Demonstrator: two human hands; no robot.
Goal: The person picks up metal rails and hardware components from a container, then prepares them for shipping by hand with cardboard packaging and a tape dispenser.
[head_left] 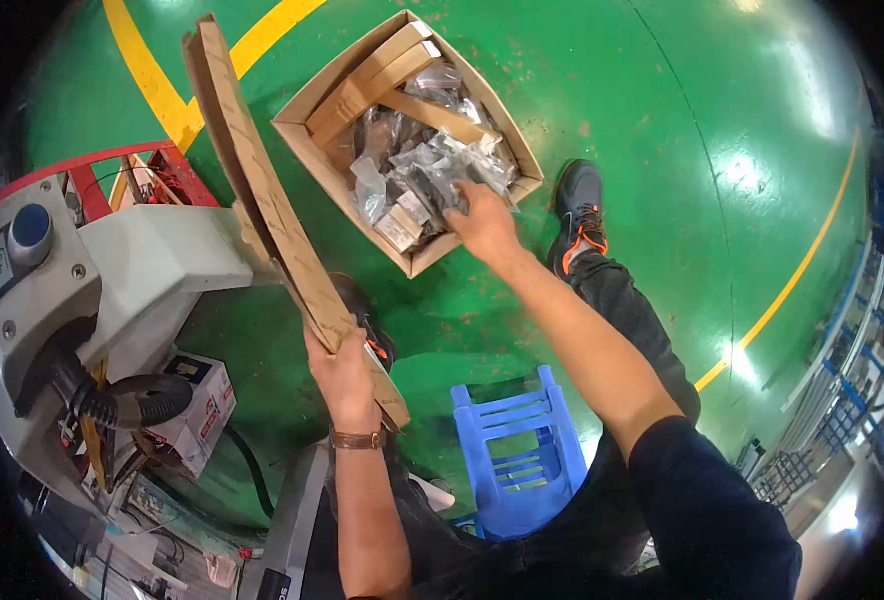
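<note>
My left hand [345, 378] grips the lower end of a long, narrow folded piece of cardboard [277, 215], which slants up and away to the left. Ahead of me, an open cardboard box [302, 152] stands on the floor. My right hand [484, 225] reaches over its near right edge, with the fingers closed on a clear plastic bag [440, 185] among the contents; what the bag holds is hard to make out. Several other plastic bags lie around it. Narrow brown cartons [372, 85] lean along the box's far left side, and a small labelled carton [399, 228] sits in the near corner.
A blue plastic stool [520, 460] stands between my legs. To the left is a grey-white machine [162, 250] with a blue knob [31, 226] and a red frame [92, 185]. A printed carton [197, 415] sits beneath it. Yellow lines [147, 65] mark the green floor [662, 200].
</note>
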